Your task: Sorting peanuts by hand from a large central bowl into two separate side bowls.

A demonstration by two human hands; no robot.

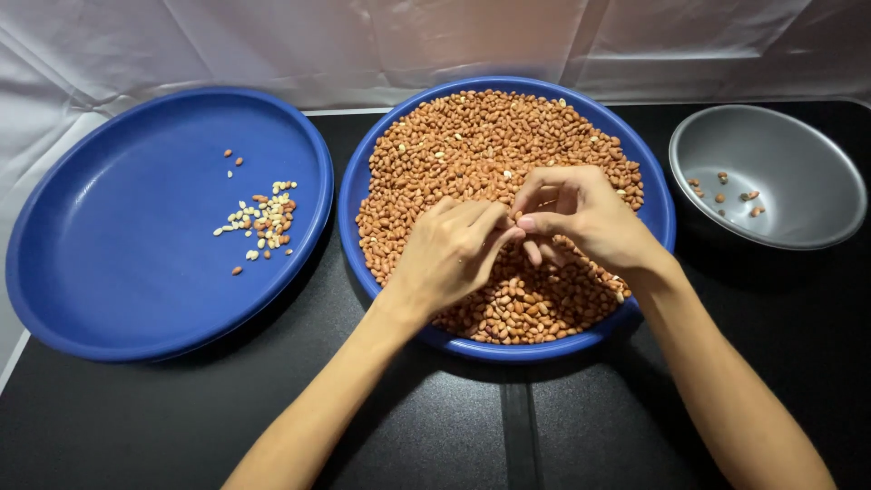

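A blue round tray (363, 181) in the middle is heaped with reddish-brown peanuts (472, 136). My left hand (449, 254) and my right hand (581, 218) hover over the near half of the heap, fingertips meeting at the centre. The thumbs and forefingers pinch together as if on a peanut, but the nut itself is hidden between them. A larger blue tray (118, 272) on the left carries a small scatter of pale skinned peanuts (263, 218) and a few brown ones.
A grey metal bowl (798, 209) at the right holds a few peanuts (726, 191). All three vessels rest on a black table (508, 426). White cloth (363, 36) hangs behind and drapes at the left.
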